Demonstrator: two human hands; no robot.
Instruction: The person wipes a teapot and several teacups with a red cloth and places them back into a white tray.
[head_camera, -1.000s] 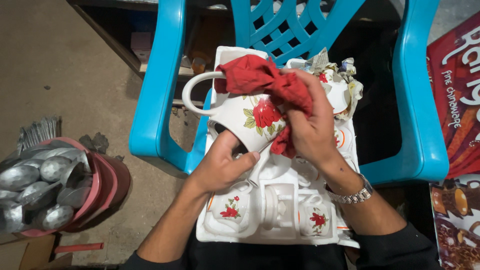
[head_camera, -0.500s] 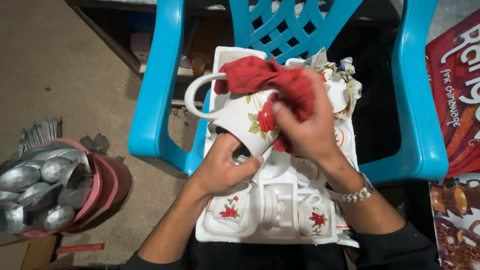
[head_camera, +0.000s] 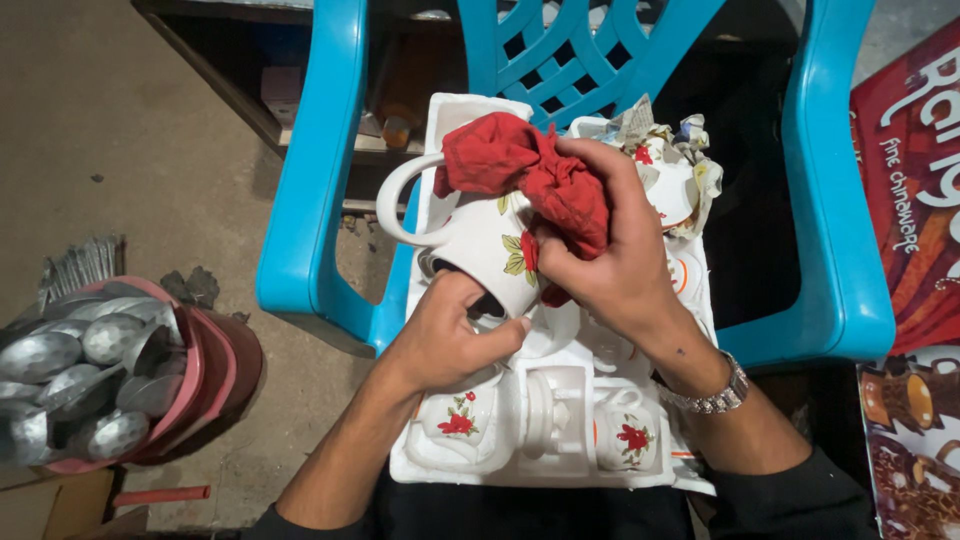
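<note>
Wiping a white ceramic mug with a red flower print (head_camera: 480, 250) using a crumpled red cloth (head_camera: 530, 175).

The left hand (head_camera: 445, 335) gripped the mug's mouth; the right hand (head_camera: 610, 250) clutched the cloth against it, above a white foam tray (head_camera: 560, 470) on a blue plastic chair (head_camera: 320, 180).

A tray (head_camera: 440, 120) lies on the seat of a chair (head_camera: 300, 200). Over the tray's middle a mug (head_camera: 480, 250) is held tilted, a cloth (head_camera: 530, 175) on it at 1 o'clock. The left hand (head_camera: 445, 335) is at the mug's 6 o'clock, the right hand (head_camera: 615, 250) at its 3 o'clock, on the cloth. Two cups (head_camera: 455, 420) sit in the tray's near compartments. At the chair's 8 o'clock, on the floor (head_camera: 150, 150), spoons (head_camera: 70, 370) lie in bowls (head_camera: 215, 370).
</note>
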